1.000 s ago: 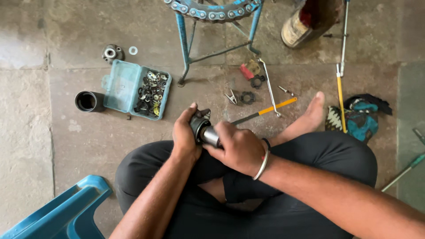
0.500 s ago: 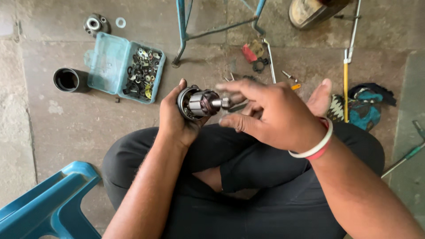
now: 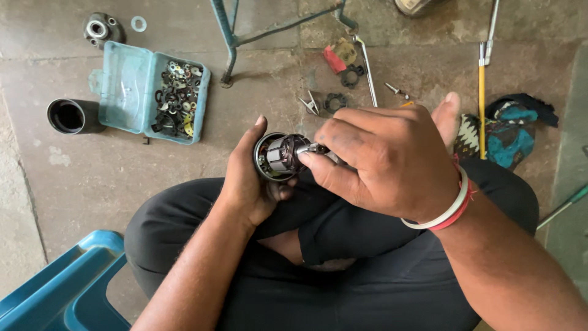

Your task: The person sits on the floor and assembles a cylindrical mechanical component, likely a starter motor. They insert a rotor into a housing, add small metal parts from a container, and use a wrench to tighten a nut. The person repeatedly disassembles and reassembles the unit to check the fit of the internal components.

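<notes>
I sit cross-legged on a concrete floor. My left hand (image 3: 250, 184) cups a round metal motor housing (image 3: 264, 160) from below and behind, its open end facing right. A wound armature (image 3: 283, 153) sits partly inside that housing. My right hand (image 3: 386, 160) pinches the armature's shaft end with thumb and fingertips, just right of the housing. A white and red bangle circles my right wrist.
An open teal box (image 3: 125, 86) of small washers and parts lies at upper left, a black cylinder (image 3: 68, 116) beside it, a bearing plate (image 3: 98, 28) above. A metal stool frame (image 3: 231, 43), loose tools, a yellow-handled screwdriver (image 3: 481, 104) and a rag (image 3: 511, 130) lie ahead. A blue plastic stool (image 3: 67, 288) stands at lower left.
My hands rose closer to the camera. The right hand shifted from gripping over the part to pinching the armature's shaft, and the housing's open end now shows.
</notes>
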